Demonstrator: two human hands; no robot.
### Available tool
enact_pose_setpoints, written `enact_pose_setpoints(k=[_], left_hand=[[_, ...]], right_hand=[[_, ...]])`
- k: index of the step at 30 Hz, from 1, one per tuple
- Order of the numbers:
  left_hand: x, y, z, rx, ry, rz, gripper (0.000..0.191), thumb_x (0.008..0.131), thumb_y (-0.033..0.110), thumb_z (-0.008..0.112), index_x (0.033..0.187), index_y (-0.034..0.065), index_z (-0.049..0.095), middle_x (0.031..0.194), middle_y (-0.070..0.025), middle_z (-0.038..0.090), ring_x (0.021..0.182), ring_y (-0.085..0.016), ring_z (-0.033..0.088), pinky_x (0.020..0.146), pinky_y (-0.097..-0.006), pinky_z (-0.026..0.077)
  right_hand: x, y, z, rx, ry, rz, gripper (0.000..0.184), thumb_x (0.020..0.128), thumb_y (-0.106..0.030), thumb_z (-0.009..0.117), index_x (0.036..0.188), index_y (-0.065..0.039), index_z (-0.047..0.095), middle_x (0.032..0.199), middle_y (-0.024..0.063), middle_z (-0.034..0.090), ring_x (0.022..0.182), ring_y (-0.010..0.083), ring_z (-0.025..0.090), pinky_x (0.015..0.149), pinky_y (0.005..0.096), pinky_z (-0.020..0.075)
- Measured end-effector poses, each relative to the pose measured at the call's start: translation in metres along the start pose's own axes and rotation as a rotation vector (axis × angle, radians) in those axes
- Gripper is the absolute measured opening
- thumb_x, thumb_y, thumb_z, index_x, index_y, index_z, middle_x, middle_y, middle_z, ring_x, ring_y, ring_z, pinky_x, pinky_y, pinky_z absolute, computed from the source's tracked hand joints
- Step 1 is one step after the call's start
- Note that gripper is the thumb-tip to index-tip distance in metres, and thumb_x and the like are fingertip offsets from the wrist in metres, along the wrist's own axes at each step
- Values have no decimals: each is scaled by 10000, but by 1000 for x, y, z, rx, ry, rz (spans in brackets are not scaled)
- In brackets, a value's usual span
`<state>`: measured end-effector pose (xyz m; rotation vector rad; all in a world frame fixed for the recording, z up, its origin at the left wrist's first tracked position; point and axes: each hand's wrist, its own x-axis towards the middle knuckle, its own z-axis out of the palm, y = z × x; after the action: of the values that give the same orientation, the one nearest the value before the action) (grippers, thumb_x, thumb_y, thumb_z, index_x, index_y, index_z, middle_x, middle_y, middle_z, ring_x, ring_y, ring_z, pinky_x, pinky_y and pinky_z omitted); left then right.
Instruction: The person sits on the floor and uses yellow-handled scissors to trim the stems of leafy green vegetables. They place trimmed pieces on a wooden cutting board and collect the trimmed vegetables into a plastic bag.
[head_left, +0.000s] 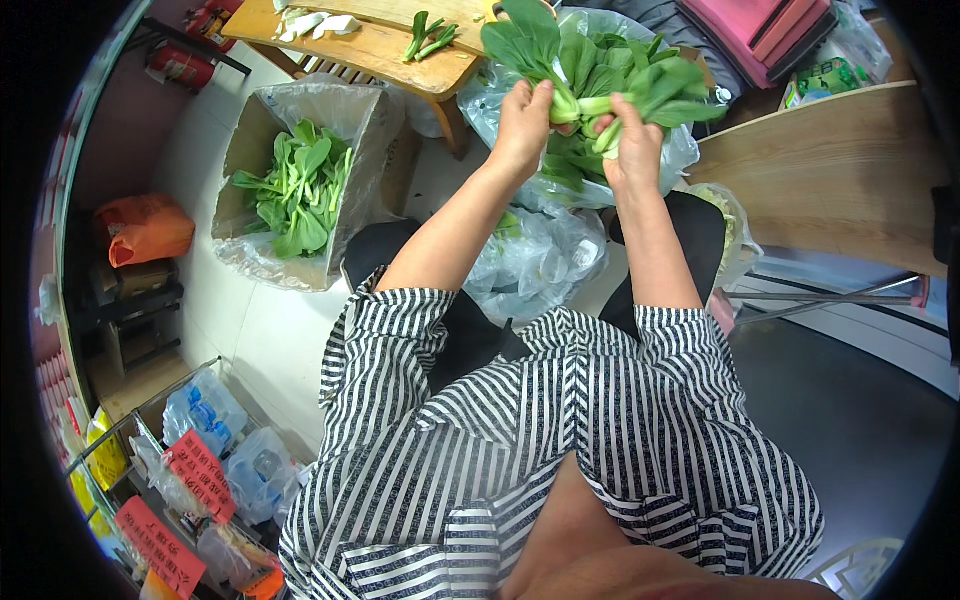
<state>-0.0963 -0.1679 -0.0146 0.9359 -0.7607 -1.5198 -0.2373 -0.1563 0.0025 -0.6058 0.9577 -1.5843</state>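
In the head view my left hand (526, 124) grips a head of bok choy (523, 37) by its pale base, the leaves pointing up and away. My right hand (634, 146) holds bok choy stalks (611, 139) whose leaves fan out to the right, slightly blurred. Both hands are close together over a large clear plastic bag (480, 97) full of bok choy. To the left, a cardboard box (234, 161) lined with plastic holds loose bok choy leaves and stalks (304, 187). Between my knees sits another clear plastic bag (551, 262) with some green inside.
A wooden bench (360, 52) at the top carries cut white pieces (337, 25) and small bok choy (429, 39). At right stands a wooden panel (817, 165). Bagged goods (202, 412) fill a rack at lower left, near an orange bag (146, 227).
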Motion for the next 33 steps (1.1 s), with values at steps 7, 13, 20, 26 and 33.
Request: enact_pose_setpoints(k=[7, 13, 20, 26, 33], left_hand=[[1, 20, -17, -82, -304, -80, 311, 1032, 254, 421, 1171, -4, 524, 1043, -126, 661, 916, -178, 637, 710, -289, 505], [-1, 20, -16, 134, -353, -50, 390, 998, 346, 511, 1244, 43, 523, 1064, -40, 633, 885, -103, 609, 723, -282, 511], [-7, 15, -6, 560, -202, 139, 477, 868, 319, 722, 1128, -15, 503, 855, -87, 647, 618, -114, 602, 525, -265, 492], [-11, 18, 0, 346, -67, 85, 374, 886, 249, 699, 1054, -4, 481, 820, -67, 611, 563, -103, 556, 479, -229, 441], [-12, 18, 2, 251, -237, 165, 305, 932, 267, 630, 958, -24, 545, 696, -42, 591, 558, -99, 553, 507, -232, 438]], right_hand=[[20, -26, -20, -240, -207, 305, 232, 843, -259, 738, 941, -75, 638, 770, -14, 591, 647, 113, 553, 588, 277, 461], [18, -14, 0, -557, -369, 171, 303, 790, -297, 787, 923, -41, 696, 803, -25, 653, 647, 78, 537, 571, 249, 388], [19, -14, 4, -571, -329, 83, 217, 807, -226, 760, 876, -28, 704, 697, -13, 629, 550, 71, 510, 492, 230, 361], [7, 2, 8, -737, -92, -278, 245, 831, -220, 717, 779, 19, 709, 710, -3, 639, 583, 69, 526, 524, 250, 400], [22, 6, -2, -203, -40, 88, 119, 848, -127, 654, 842, -9, 661, 782, 62, 654, 637, 164, 596, 554, 293, 469]])
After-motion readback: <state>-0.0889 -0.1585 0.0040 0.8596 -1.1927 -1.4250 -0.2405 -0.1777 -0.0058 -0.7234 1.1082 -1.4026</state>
